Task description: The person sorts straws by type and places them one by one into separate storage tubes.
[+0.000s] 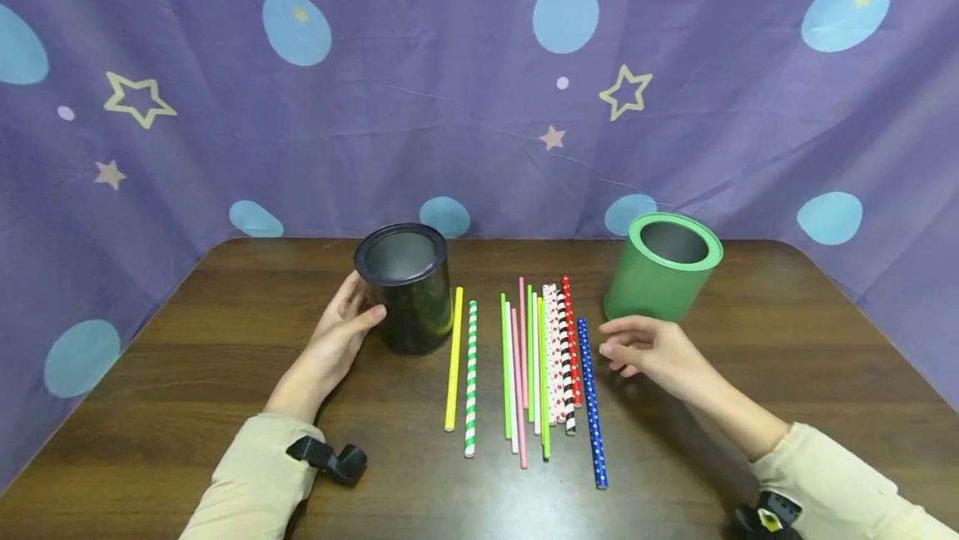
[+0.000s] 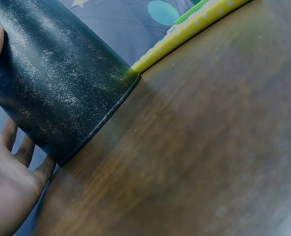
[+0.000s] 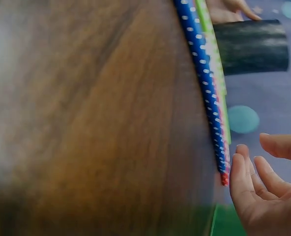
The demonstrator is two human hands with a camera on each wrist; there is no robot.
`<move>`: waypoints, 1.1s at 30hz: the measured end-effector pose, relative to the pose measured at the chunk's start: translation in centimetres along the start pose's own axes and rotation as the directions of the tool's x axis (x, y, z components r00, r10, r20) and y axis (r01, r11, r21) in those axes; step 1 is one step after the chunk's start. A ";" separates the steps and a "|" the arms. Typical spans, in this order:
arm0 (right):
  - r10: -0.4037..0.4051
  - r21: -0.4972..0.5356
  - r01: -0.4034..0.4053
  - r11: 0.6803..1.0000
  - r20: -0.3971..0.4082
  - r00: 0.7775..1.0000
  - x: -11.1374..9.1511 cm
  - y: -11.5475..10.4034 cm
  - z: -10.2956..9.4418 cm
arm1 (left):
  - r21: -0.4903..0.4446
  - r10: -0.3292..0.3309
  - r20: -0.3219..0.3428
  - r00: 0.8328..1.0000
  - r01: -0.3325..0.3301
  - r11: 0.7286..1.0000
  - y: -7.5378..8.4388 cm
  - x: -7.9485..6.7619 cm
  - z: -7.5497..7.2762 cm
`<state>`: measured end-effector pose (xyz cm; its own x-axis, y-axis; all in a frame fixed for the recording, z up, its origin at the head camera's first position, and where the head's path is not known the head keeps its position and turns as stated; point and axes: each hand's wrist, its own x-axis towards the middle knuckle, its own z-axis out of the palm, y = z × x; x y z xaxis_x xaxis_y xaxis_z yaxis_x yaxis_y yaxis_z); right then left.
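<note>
Left hand (image 1: pixel 337 344) curls round the black can (image 1: pixel 415 319) standing at left, seemingly to steady it. Right hand (image 1: pixel 659 353), fingers loosely parted and empty, hovers near the green can (image 1: pixel 648 286) and blue straw (image 1: pixel 591 403). Between the cans I see more straws (image 1: pixel 522 374) lying near-to-far on the worktop (image 1: pixel 824 340), probably so either hand can reach them.

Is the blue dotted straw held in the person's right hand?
No, the blue dotted straw lies on the table, and the right hand beside it holds nothing.
</note>
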<state>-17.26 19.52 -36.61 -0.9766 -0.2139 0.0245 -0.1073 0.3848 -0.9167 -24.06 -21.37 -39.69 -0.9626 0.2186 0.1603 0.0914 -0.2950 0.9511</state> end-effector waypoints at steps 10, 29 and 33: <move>0.085 -0.297 -0.072 0.952 0.032 0.996 1.1 -0.1 1.9 | 0.020 0.007 0.015 1.000 -0.007 1.000 -0.3 -0.1 0.0; 0.021 -0.519 -0.026 0.854 -0.015 1.000 0.9 -0.7 1.6 | 0.046 0.001 0.034 0.999 -0.003 0.999 0.2 -0.2 -0.1; 0.058 -0.500 -0.059 0.864 -0.017 0.998 0.8 -0.7 1.5 | 0.049 -0.006 0.039 0.999 0.004 0.999 0.1 -0.2 -0.2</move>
<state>-17.67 17.78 -36.57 -0.9842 -0.1759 -0.0222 -0.1285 0.7940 -0.5942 -23.93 -21.58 -39.68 -0.9523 0.2566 0.1649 0.1001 -0.2479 0.9636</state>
